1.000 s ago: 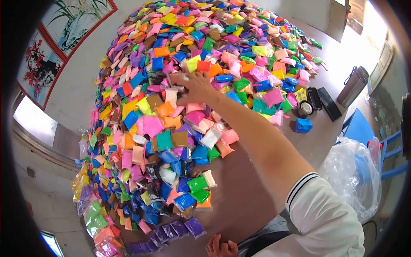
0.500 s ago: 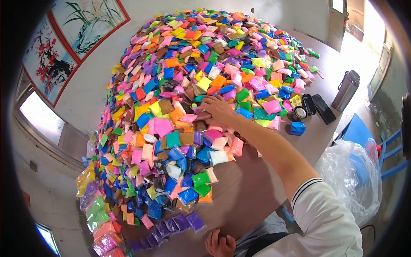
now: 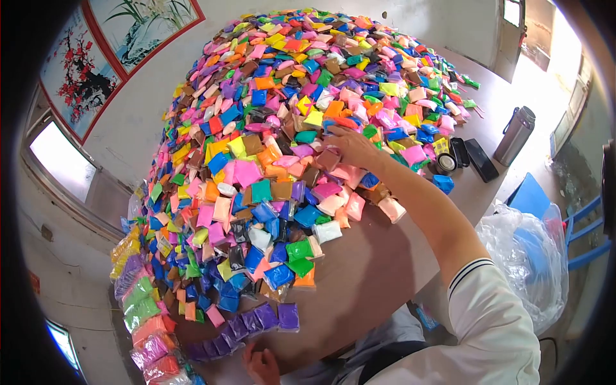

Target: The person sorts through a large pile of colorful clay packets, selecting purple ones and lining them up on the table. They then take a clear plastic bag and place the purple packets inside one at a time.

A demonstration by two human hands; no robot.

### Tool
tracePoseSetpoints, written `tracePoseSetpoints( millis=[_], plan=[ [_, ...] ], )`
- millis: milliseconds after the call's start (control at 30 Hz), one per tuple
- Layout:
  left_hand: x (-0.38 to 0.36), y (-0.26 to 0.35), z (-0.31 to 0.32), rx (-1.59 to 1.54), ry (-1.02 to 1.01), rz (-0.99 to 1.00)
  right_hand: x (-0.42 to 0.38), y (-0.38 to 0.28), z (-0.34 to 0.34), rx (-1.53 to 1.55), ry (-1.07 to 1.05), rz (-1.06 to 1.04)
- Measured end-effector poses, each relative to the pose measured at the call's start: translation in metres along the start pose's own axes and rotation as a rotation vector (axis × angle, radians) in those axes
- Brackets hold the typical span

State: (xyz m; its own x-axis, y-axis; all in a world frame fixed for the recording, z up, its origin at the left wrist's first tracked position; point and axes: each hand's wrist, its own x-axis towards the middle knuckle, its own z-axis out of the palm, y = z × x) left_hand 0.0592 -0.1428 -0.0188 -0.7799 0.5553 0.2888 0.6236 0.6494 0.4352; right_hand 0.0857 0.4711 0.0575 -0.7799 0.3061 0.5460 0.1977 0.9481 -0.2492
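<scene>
A big heap of small, bright, soft-looking packets in clear film (image 3: 247, 173) covers much of the table. My right hand (image 3: 354, 149) reaches into its near right side, fingers bent over the packets, with a brown packet (image 3: 328, 159) against the thumb side. A red-orange packet (image 3: 347, 122) lies just past the fingertips, which are partly hidden. Low in the view, my left hand (image 3: 262, 366) is by the table's near edge, fingers loosely curved and apart, with nothing visible in them. Beside it runs a row of joined purple packets (image 3: 263, 316).
Strips of joined packets (image 3: 144, 311) line the left edge. On the right stand a steel flask (image 3: 515, 136), a black phone (image 3: 481, 160), a round lid (image 3: 445, 163) and an open black case (image 3: 459, 152). A clear plastic bag (image 3: 523, 256) hangs by a blue chair (image 3: 587, 237).
My right hand has shifted right within the heap, and some packets near it have moved. My left hand has moved left, close to the purple row. The view has shifted slightly.
</scene>
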Motion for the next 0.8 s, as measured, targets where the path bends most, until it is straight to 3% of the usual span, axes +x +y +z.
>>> tracePoseSetpoints(
  millis=[67, 167, 267, 367, 500, 600, 633, 733, 800],
  plan=[
    [-0.007, -0.016, 0.001, 0.002, 0.068, -0.025, 0.004, 0.017, 0.000, -0.013, -0.038, 0.041],
    [-0.002, 0.013, -0.003, 0.116, 0.190, 0.103, 0.002, 0.039, -0.003, -0.030, -0.031, 0.079],
    [-0.002, 0.020, -0.002, 0.065, 0.183, -0.007, 0.001, 0.039, -0.018, -0.030, -0.034, 0.170],
    [0.000, 0.016, -0.003, 0.129, 0.207, 0.085, 0.004, 0.069, -0.006, -0.058, 0.088, 0.156],
    [-0.001, 0.017, -0.003, 0.139, 0.205, 0.062, 0.009, 0.087, -0.008, 0.042, 0.128, 0.211],
    [0.001, 0.021, -0.004, 0.147, 0.202, 0.043, 0.023, 0.105, -0.012, -0.078, 0.042, 0.360],
    [0.001, 0.021, -0.004, 0.155, 0.198, 0.045, 0.025, 0.106, -0.016, -0.080, 0.080, 0.440],
    [-0.004, 0.000, 0.007, 0.120, 0.204, 0.043, 0.040, 0.107, -0.013, 0.362, 0.306, 0.608],
    [-0.008, -0.012, 0.012, 0.113, 0.196, 0.041, 0.050, 0.094, -0.011, 0.247, 0.403, 0.493]
  ],
)
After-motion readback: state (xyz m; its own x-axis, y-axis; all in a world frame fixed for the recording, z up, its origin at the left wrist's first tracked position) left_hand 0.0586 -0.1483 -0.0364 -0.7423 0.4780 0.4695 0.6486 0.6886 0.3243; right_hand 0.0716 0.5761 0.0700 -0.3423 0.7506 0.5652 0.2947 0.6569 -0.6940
